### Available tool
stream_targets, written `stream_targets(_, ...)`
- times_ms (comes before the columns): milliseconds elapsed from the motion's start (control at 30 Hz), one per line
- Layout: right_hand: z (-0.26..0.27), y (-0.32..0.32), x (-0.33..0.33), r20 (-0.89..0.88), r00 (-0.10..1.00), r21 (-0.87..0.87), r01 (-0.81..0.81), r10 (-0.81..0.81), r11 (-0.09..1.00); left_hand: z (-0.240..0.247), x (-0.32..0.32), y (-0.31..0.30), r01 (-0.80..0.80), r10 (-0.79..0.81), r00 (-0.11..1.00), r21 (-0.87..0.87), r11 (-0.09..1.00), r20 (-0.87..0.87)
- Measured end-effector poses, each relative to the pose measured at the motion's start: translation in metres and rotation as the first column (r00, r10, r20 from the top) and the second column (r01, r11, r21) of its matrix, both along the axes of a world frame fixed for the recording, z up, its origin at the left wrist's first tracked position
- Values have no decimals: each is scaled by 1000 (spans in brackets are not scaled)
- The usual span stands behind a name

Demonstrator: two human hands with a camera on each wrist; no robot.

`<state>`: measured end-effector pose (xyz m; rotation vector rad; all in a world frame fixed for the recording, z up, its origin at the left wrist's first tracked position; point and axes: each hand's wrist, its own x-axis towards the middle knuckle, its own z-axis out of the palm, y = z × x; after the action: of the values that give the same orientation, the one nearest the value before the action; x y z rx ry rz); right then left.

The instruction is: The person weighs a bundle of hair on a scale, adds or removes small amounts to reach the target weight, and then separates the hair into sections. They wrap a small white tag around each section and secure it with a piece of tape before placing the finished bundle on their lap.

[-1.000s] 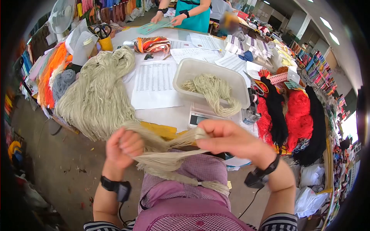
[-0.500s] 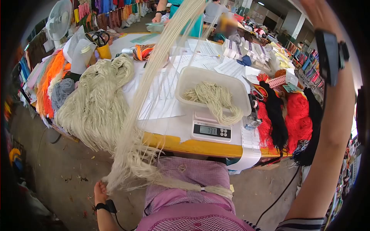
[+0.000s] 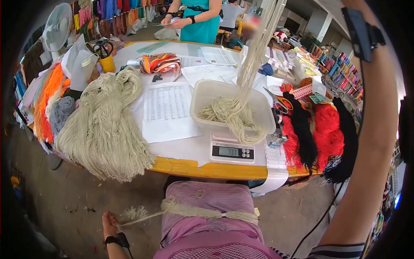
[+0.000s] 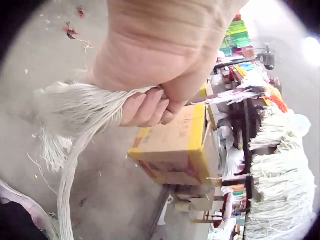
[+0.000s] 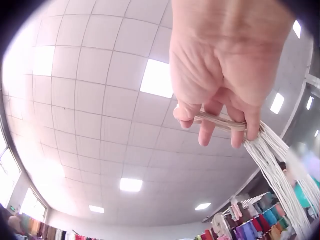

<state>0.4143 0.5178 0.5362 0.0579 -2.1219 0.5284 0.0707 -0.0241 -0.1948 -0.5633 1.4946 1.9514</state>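
Observation:
My right hand is raised high, above the head view. Its fingers are hooked through a hank of pale beige yarn, and long strands hang from it. In the head view these hanging strands overlap the white plastic tub, where more beige yarn lies and spills over the front rim. Down left of the lap, my left hand grips the end of another yarn bundle. That bundle runs across the lap as a hank with a white tie. Its fingers curl around the yarn.
Under the tub is a digital scale. A large beige yarn heap drapes over the table's left edge, near a printed sheet. Red yarn, black yarn and scissors lie right. Another person stands across the table.
Both hands were together over the lap with yarn. My right hand has swung up, drawing long strands away from the left hand, which has gone down left. The strands now hang farther right.

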Motion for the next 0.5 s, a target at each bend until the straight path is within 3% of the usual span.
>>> stream_targets(133, -43, 35, 1, 164, 986, -371, 24, 40, 928, 28, -18, 32, 150, -150, 989, 15, 989, 0)
stream_targets(200, -81, 53, 1, 339, 940, -425, 107, 48, 899, 48, -22, 50, 221, -217, 975, 71, 973, -52)
stream_targets(267, -149, 54, 0, 485, 851, -215, 340, -202, 916, 66, -24, 65, 223, -218, 974, 102, 969, -56)
stream_targets(333, -213, 62, 11, 620, 765, -67, 275, -176, 959, 88, -24, 78, 222, -216, 975, 126, 967, -58)
stream_targets(367, -248, 59, 17, 635, 681, 146, 359, -366, 922, 102, -20, 86, 213, -206, 975, 100, 972, -79)
stream_targets(400, -276, 46, 25, 605, 581, 353, 417, -544, 838, 115, -17, 91, 204, -196, 975, 73, 976, -100)
stream_targets(467, -309, 5, 41, 413, 583, 580, 424, -700, 695, 137, -14, 100, 218, -206, 972, 104, 970, -111)
stream_targets(500, -320, -9, 50, 389, 621, 580, 409, -681, 704, 148, -12, 104, 237, -220, 967, 141, 961, -126)
